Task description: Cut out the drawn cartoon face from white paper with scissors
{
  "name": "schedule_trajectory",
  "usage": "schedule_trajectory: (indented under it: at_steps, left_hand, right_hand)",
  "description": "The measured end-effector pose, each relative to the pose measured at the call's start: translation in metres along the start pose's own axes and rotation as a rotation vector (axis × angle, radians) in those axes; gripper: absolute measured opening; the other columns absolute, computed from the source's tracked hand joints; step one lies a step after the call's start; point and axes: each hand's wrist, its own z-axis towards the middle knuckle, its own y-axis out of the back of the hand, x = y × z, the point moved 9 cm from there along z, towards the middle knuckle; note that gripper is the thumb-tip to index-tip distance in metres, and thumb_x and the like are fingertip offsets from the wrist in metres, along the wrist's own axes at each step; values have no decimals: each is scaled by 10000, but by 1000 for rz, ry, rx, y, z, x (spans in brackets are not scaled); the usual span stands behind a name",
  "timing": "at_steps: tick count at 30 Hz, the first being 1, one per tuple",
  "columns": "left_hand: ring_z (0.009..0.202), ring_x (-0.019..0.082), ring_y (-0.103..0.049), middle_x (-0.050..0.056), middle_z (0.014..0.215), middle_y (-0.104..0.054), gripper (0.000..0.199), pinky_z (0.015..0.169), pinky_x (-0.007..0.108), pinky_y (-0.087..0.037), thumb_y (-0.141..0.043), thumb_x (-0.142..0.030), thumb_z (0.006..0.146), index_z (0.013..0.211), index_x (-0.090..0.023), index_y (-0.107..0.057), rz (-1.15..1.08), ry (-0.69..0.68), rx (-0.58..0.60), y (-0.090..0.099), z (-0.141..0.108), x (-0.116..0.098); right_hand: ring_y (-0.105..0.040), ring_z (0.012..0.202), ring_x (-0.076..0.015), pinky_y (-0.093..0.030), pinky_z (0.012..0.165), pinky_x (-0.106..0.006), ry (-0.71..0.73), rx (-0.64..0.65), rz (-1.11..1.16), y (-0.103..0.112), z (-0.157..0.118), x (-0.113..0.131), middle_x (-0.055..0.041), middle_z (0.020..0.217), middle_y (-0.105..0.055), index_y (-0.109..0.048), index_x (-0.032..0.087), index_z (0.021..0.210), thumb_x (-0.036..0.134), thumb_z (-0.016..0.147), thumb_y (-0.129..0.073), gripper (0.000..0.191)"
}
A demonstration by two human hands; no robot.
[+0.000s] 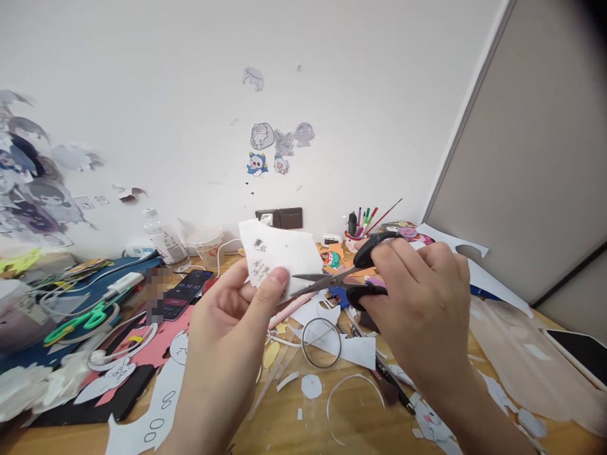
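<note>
Between the thumb and fingers of my left hand (237, 322) is a piece of white paper (289, 246) with small dark printed marks on its left part. My right hand (417, 316) grips black-handled scissors (332, 278), fingers through the loops. The blades are parted and point left, at the paper's lower right edge near my left thumb. Below the hands, a clear ring-shaped round object (321, 342) lies among paper scraps (358, 351) on the wooden table (284, 423).
On the left are a phone showing a timer (184, 294), green scissors (88, 322), cables and a plastic bottle (164, 237). A pen holder (355, 240) stands at the back. To the right lie a pale pouch (526, 354) and a tablet-like device (581, 354). Cut-out stickers (284, 142) are on the wall.
</note>
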Motion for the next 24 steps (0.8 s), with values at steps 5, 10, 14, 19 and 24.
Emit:
schedule_trajectory:
  at_steps: [5, 10, 14, 19, 24]
  left_hand:
    - [631, 119, -642, -4, 773, -703, 224, 566, 167, -546, -623, -317, 785, 1000, -253, -644, 160, -62, -73, 7, -7, -4]
    - [685, 120, -655, 0, 791, -710, 229, 623, 155, -547, -643, -315, 769, 988, -246, -651, 208, -114, -153, 4, -10, -14]
    - [709, 125, -657, -8, 793, -702, 172, 657, 163, -550, -656, -292, 757, 924, -252, -665, 212, -160, -200, 2, -13, -21]
    - [481, 124, -564, -40, 510, -556, 89, 544, 223, -547, -643, -333, 758, 765, -244, -635, 271, -103, -168, 9, -13, -15]
    - [317, 56, -311, -85, 398, -328, 300, 437, 194, -473, -639, -327, 763, 534, -223, -475, 293, -102, -124, 10, -11, -13]
  right_hand:
    - [-371, 665, -201, -259, 650, -332, -32, -9, 19, -1, -1, -1, 6, 640, -500, -493, 223, 800, 77, 705, -545, 182]
    - [-372, 653, -198, -256, 660, -335, -40, -40, 13, -1, -1, -1, 9, 600, -496, -505, 225, 783, 82, 740, -519, 150]
    - [-371, 651, -195, -258, 667, -336, -40, -45, 8, -1, -1, -2, 11, 581, -479, -516, 222, 767, 110, 768, -519, 112]
    - [-385, 647, -191, -251, 672, -336, -27, -66, 4, -4, -2, -2, 17, 577, -508, -525, 221, 750, 97, 767, -497, 128]
    - [-416, 648, -183, -238, 689, -346, -65, -89, -23, -5, -3, -5, 29, 545, -509, -494, 213, 673, 83, 778, -474, 168]
